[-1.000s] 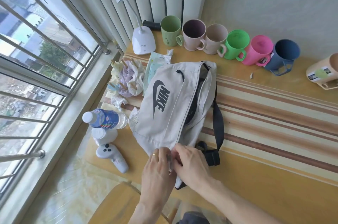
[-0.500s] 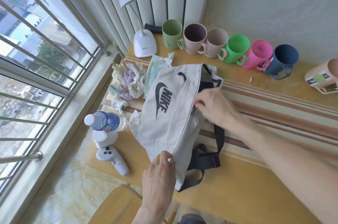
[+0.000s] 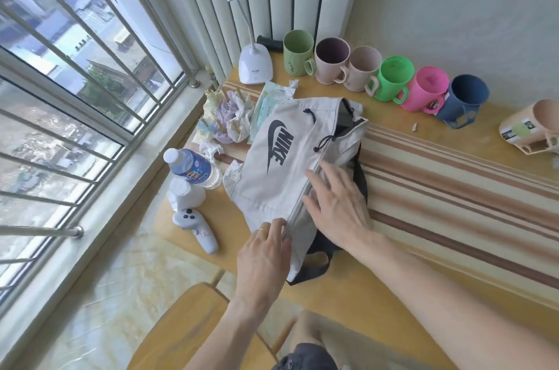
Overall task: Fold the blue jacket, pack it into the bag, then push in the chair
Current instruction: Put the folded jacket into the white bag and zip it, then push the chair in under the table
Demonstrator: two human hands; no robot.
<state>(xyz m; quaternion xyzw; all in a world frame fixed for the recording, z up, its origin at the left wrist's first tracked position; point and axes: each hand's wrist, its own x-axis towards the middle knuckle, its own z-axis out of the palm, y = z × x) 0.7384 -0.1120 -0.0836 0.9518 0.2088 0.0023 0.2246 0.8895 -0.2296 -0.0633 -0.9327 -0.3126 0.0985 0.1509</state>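
The beige Nike bag (image 3: 272, 182) lies on the wooden table (image 3: 393, 294), with its black strap trailing toward me. My left hand (image 3: 263, 251) pinches the bag's near end beside the zipper line. Spread flat, my right hand (image 3: 335, 203) rests on the bag's right side and grips nothing. The zipper seam looks closed along most of its length, with a dark gap at the far end. No blue jacket is visible. The wooden chair (image 3: 187, 327) is below me at the bottom left, pulled out from the table.
Several coloured mugs (image 3: 393, 79) line the back wall, and a beige one (image 3: 529, 130) lies at the far right. A white desk lamp (image 3: 255, 65), crumpled tissues (image 3: 230, 118), a water bottle (image 3: 193, 168) and a white controller (image 3: 196, 227) crowd the left edge by the window.
My right hand left the bag's near end, ran along the zipper away from me, then came back to lie flat. The dark opening along the bag has mostly closed. My left hand kept its hold.
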